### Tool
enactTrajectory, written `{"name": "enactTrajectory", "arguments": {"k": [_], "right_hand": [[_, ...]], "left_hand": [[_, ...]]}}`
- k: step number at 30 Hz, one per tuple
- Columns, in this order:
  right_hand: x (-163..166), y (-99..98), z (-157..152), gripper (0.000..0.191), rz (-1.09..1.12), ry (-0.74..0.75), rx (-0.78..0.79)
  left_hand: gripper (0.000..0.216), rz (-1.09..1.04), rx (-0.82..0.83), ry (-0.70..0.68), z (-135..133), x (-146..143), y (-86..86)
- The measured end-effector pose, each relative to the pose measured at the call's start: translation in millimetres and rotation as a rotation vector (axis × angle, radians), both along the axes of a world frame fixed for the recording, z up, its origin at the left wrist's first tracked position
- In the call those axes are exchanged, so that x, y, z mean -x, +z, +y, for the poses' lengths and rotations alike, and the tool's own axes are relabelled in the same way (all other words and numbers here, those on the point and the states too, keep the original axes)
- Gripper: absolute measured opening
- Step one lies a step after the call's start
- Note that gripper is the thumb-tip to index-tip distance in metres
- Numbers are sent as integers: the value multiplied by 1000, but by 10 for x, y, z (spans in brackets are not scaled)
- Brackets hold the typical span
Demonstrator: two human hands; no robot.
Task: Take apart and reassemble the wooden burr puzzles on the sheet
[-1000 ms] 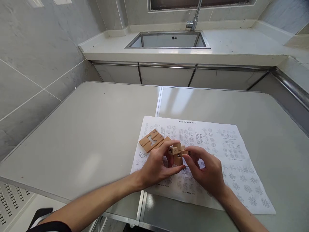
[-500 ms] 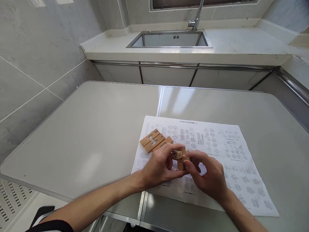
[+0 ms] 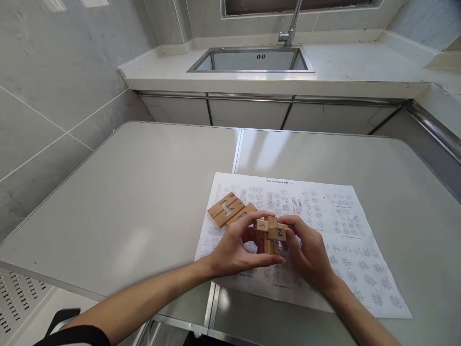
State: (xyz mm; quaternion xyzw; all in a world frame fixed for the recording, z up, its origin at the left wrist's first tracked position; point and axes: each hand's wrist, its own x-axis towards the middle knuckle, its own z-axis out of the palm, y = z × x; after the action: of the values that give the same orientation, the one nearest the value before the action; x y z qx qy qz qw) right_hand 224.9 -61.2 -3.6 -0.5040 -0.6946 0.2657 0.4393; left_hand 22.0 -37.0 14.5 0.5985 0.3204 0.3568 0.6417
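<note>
Between my hands is a wooden burr puzzle [image 3: 272, 234], its interlocked blocks crossing one another, with dark letters on two block ends. My left hand [image 3: 242, 245] grips it from the left, thumb under the bottom and fingers along the top. From the right, my right hand [image 3: 309, 250] pinches the side of the puzzle with thumb and index finger. Just beyond my left hand, several loose notched wooden puzzle pieces [image 3: 226, 209] lie side by side on a printed diagram sheet [image 3: 345, 259].
The sheet lies on a grey folding table [image 3: 144, 192] with a metal seam [image 3: 237, 151] down its middle. Behind the table stands a white counter [image 3: 345, 62] with a steel sink [image 3: 252, 60] and a faucet [image 3: 288, 36]. A tiled wall [image 3: 65, 72] rises at the left.
The burr puzzle has turned in my hands, so a lettered block end now faces me at the front. My right fingers have drawn back from its front to the right side.
</note>
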Motion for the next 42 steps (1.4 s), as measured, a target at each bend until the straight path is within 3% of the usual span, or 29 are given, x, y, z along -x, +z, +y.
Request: {"name": "enactTrajectory", "arguments": {"k": [5,8,13,18,24,29,32,36,42], "right_hand": [[-10,30,14,31,-23,63,-26],[-3,44,16,40,5,76,13],[21,53,16,62,144,114,221],[1,49,38,66,286,148,454],[-8,4,24,71,399,168,602],[-9,12,38,75,581,140,685],[-38,65,97,69,812,36,705],[-92,144,198,37,1121,-113,692],[-209,135,272,30,1385,-187,649]], "left_hand": [[73,-64,81,-28,9,3,47],[71,-82,43,-42,16,0,32],[61,-74,-105,-50,17,2,-8],[63,-29,-187,-46,8,15,-3],[62,42,-468,35,56,23,0],[86,30,-360,46,36,15,-40],[85,31,-281,58,8,2,-54],[62,71,-265,80,10,-8,-42],[28,134,-337,64,22,10,-22]]}}
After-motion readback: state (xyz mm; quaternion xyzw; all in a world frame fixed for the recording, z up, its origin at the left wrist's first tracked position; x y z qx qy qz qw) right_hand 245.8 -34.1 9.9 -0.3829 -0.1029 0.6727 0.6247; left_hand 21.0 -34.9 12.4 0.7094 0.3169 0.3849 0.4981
